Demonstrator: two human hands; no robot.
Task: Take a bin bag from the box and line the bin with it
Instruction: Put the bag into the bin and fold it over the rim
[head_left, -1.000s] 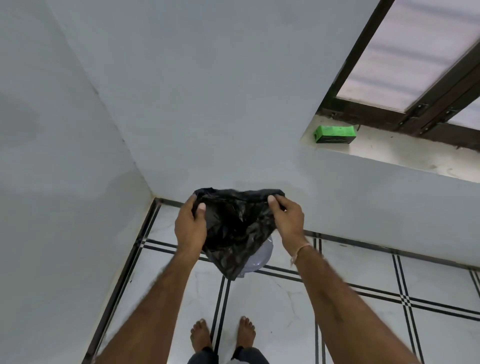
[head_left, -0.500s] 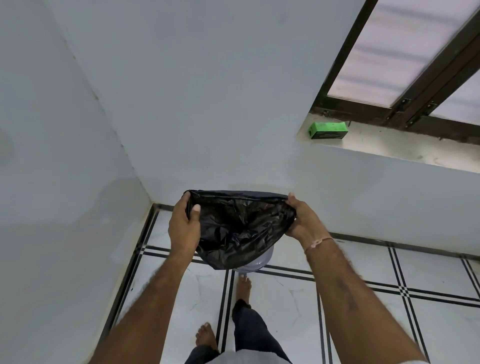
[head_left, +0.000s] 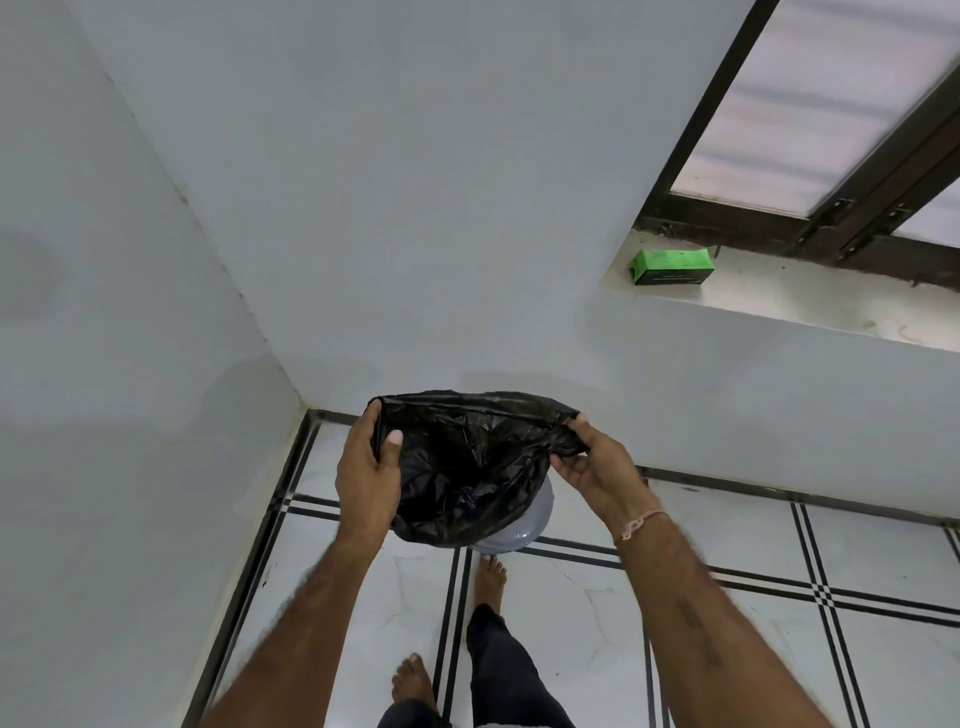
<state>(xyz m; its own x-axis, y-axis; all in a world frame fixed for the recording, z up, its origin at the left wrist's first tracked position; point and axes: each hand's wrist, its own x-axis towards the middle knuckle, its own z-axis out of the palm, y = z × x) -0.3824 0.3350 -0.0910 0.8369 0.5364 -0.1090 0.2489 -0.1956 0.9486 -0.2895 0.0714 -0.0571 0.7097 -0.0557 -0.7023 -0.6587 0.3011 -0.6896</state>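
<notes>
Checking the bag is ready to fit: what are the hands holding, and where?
Both hands, left and right, hold the black bin bag by its open rim, one at each side.

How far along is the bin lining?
Done: the crinkled black plastic bin bag is out of the green cardboard box on the sill and opened. In hand: left hand and right hand stretch its mouth above the grey round bin. Left: lowering it in and folding the rim over.
</notes>
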